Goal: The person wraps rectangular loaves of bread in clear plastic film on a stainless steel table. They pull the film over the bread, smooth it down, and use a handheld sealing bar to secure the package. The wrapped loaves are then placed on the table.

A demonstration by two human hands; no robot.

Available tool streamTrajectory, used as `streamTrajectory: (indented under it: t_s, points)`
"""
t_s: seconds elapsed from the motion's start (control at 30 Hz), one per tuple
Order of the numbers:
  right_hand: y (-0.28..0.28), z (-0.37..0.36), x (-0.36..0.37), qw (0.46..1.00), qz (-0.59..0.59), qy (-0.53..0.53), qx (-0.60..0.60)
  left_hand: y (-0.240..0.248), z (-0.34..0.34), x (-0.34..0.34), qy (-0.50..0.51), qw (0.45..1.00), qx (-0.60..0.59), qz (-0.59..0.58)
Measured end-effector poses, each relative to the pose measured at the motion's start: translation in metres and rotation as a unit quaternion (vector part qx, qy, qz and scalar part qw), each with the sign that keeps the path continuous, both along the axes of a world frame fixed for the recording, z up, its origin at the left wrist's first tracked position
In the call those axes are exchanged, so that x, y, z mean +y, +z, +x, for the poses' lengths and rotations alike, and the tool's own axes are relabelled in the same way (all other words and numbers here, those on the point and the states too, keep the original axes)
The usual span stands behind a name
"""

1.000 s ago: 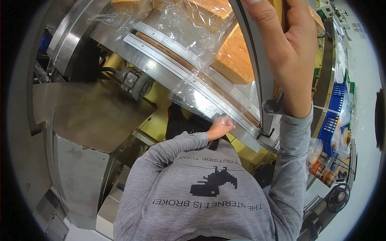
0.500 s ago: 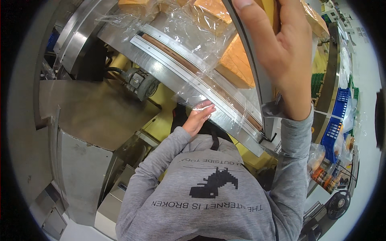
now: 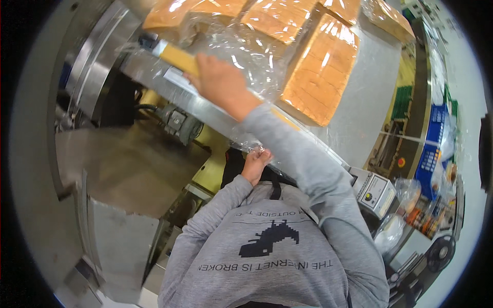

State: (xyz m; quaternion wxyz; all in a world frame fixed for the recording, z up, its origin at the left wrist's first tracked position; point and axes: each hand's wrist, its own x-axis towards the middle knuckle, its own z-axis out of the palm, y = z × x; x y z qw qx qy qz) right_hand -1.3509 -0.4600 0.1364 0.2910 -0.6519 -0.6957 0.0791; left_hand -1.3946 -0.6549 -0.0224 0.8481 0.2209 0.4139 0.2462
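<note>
At steel table [image 3: 367,87], left hand [image 3: 255,163] pinches clear film [image 3: 257,69], likely for tension; right hand [image 3: 222,84] wraps around yellow bar [image 3: 177,58], likely for leverage

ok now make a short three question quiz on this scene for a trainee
1. What clear material is at the fingers of the left hand?
2. True or false: the right hand is on the yellow bar.
3. The loaf-shaped blocks on the metal table are: a) blue, b) orange-brown, c) black.

Key: 1. plastic film; 2. true; 3. b
</note>
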Motion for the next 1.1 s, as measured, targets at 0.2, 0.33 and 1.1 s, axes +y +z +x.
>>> streamTrajectory:
  t_s: [0.2,0.33,1.1]
  points:
    - [-0.076,-0.015,0.011,0.999,-0.050,-0.003,-0.018,-0.024,-0.005,0.001,0.029,0.988,-0.032,-0.146]
    - [-0.093,-0.011,0.014,0.997,-0.061,-0.023,-0.030,-0.029,-0.009,0.008,-0.054,0.968,-0.036,-0.242]
    - [-0.102,-0.009,0.020,0.996,-0.063,-0.013,-0.068,0.014,-0.012,0.078,-0.349,0.911,-0.036,-0.217]
